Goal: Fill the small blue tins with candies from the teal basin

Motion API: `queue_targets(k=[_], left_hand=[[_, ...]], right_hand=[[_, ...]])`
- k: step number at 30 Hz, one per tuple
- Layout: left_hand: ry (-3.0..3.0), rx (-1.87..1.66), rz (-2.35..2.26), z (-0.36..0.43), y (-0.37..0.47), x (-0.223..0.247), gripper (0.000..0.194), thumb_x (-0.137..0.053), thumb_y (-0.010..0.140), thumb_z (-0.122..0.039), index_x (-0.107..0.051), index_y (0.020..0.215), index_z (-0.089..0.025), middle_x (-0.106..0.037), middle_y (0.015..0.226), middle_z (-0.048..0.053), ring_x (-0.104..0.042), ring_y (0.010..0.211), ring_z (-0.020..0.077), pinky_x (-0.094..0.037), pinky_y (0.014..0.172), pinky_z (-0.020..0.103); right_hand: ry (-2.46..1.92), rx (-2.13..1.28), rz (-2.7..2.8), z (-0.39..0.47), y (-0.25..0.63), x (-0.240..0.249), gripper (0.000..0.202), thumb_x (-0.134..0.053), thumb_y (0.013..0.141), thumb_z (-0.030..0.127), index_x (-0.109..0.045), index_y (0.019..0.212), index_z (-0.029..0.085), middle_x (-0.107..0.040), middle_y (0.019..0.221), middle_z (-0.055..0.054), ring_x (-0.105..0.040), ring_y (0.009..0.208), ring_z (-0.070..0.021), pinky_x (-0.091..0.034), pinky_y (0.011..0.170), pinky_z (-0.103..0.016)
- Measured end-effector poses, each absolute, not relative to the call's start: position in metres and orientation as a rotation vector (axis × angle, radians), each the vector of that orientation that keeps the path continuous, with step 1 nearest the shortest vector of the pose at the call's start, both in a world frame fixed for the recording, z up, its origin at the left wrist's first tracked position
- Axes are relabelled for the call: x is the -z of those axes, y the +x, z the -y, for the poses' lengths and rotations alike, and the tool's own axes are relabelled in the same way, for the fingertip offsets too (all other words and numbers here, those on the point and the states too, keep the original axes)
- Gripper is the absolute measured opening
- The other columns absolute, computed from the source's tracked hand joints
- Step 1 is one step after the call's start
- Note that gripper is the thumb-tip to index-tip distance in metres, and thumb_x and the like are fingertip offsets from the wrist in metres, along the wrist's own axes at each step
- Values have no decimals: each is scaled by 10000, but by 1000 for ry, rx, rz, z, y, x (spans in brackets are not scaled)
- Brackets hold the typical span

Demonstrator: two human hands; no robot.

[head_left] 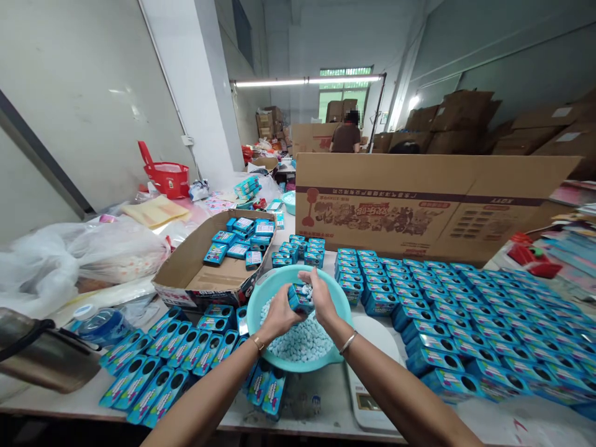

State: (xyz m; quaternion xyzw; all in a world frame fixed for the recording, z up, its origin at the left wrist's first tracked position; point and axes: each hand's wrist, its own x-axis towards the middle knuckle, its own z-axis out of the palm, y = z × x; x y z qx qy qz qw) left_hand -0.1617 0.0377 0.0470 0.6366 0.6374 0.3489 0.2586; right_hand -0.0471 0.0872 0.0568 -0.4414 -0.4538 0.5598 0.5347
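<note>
My left hand (280,313) grips a small blue printed box (297,300) over a turquoise plastic basin (345,305). My right hand (323,299) is cupped against the box's open end, with several pale pellets (306,290) between the palm and the box. More pale blue pellets (300,346) fill the lower part of the basin. Part of the held box is hidden behind my fingers. Left of the basin, blue boxes with dark round holes (184,340) lie in rows on the table.
A white scale (372,366) sits partly under the basin's right side. Rows of blue boxes (447,329) cover the right. A cut-down carton (214,282) holds more boxes. Behind stands a large carton (386,211); a metal flask (44,354) is at left. A person (345,138) is farther back.
</note>
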Motion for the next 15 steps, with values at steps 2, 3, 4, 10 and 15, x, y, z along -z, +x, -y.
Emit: queue_targets(k=[2,3,4,10,15], left_hand=[[1691,-1028,-1630,-36,-162,-44,702,-809,578,-197,-490,1203,-191,-658,1125,52,-639,1044,247,-494,916,372],[1667,-1074,-1581,-36,-163,-44,699,-810,580,-191,-494,1203,-192,-660,1112,45,-642,1029,242,-499,915,375],[1647,-1115,-1538,-36,-163,-43,695,-811,580,-187,-499,1201,-192,-661,1102,41,-644,1016,241,-505,912,380],[1596,-1167,-1474,-38,-166,-41,674,-814,561,-187,-528,1171,-183,-669,1058,28,-640,969,236,-514,883,372],[1694,-1030,-1420,-41,-189,-42,671,-817,531,-180,-554,1149,-178,-671,1071,49,-626,1011,269,-499,938,433]], right_hand=[[-1042,-1309,1088,-85,-44,-60,705,-459,775,825,-744,829,183,-762,1022,-127,-671,1066,-303,-480,999,-423],[-1037,-1296,1082,-84,-43,-62,705,-462,774,826,-744,818,182,-765,999,-125,-677,1046,-300,-483,992,-422],[-1033,-1289,1078,-84,-43,-63,704,-464,774,825,-742,808,179,-765,975,-125,-683,1023,-297,-487,983,-421],[-1015,-1287,1034,-80,-47,-71,673,-470,780,803,-728,771,181,-760,888,-128,-697,962,-288,-504,927,-410],[-1152,-1385,933,-76,-32,-62,517,-534,808,679,-718,854,198,-756,1041,-115,-655,1077,-299,-480,936,-428]])
